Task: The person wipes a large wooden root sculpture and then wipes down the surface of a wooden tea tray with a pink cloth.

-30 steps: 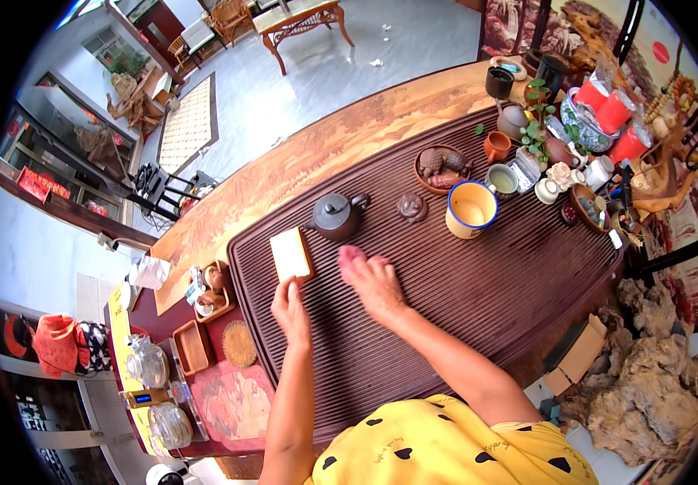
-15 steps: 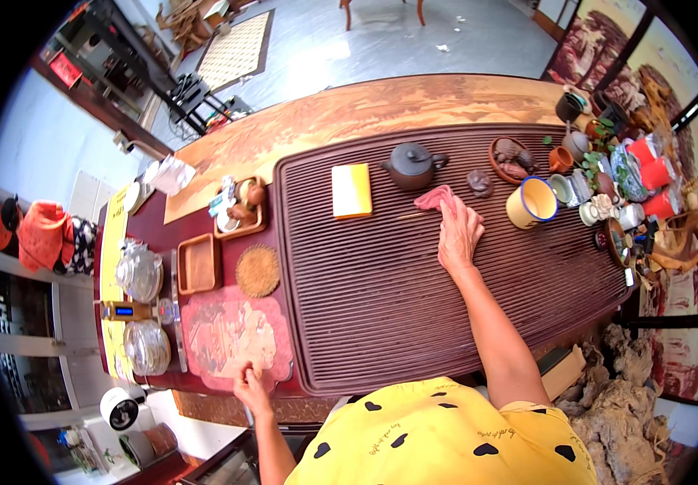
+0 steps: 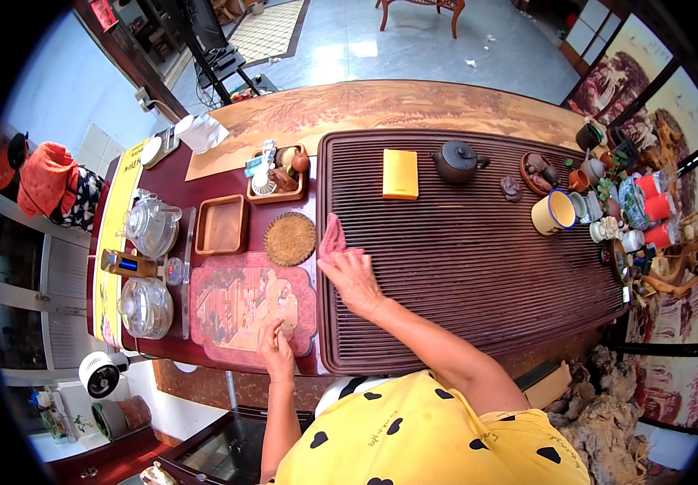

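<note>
R hand (image 3: 354,283) w/ pink cloth (image 3: 332,234) at tea tray's (image 3: 478,283) L edge; L hand (image 3: 276,346) over mat (image 3: 227,303).
R fingers grasp cloth's near end, prob. so the rest lies loose along that edge; forearm slants in from lower R, palm down. L fingers bunched nr mat's near R corner; can't tell if holding anything. Yellow box (image 3: 400,174) + teapot (image 3: 455,162) nr tray's far edge, prob. to stay out of the way.

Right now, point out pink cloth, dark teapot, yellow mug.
Pink cloth (image 3: 332,236): head view, on its upper end.
Dark teapot (image 3: 455,166): head view, on its body.
Yellow mug (image 3: 543,216): head view, on its outer wall.
</note>
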### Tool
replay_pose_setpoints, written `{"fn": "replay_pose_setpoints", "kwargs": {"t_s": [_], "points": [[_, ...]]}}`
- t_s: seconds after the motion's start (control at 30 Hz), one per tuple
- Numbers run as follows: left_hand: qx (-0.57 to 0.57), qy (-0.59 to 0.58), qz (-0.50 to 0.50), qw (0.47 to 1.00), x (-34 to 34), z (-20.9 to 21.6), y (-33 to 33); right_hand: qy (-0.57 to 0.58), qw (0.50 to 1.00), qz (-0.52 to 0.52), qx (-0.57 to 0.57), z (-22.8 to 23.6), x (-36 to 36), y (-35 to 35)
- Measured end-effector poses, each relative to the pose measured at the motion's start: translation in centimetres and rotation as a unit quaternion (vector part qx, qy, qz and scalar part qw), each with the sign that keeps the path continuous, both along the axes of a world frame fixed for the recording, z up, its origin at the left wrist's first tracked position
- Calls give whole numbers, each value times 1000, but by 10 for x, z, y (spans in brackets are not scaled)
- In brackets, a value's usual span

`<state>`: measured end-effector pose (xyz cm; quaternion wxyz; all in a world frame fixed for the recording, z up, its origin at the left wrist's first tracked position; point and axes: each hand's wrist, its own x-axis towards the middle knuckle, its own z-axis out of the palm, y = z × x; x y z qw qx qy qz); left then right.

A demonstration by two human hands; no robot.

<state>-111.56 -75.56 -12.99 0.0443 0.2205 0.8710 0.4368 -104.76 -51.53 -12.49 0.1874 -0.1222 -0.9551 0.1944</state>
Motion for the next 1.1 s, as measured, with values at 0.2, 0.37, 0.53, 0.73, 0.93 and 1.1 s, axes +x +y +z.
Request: {"fn": "replay_pose_setpoints", "kwargs": {"t_s": [0.2,0.37,0.53,0.73,0.93,1.1], "points": [[-38,108,-15,993,-22,-36,-3,82,993,-90,-2,29,15,25],[-126,162,-45,978,-22,-45,0,26,994,-109,2,0,29,20],[-143,195,-61,968,-7,-48,-18,-54,992,-93,61,-22,-21,58],[-147,186,-101,966,1,-50,-36,-63,991,-116,-2,4,-66,80],[-154,181,-102,966,3,-60,-37,-21,997,-15,73,-2,0,17],[-176,179,-116,961,2,-57,-39,-42,994,48,93,16,82,-55]]}}
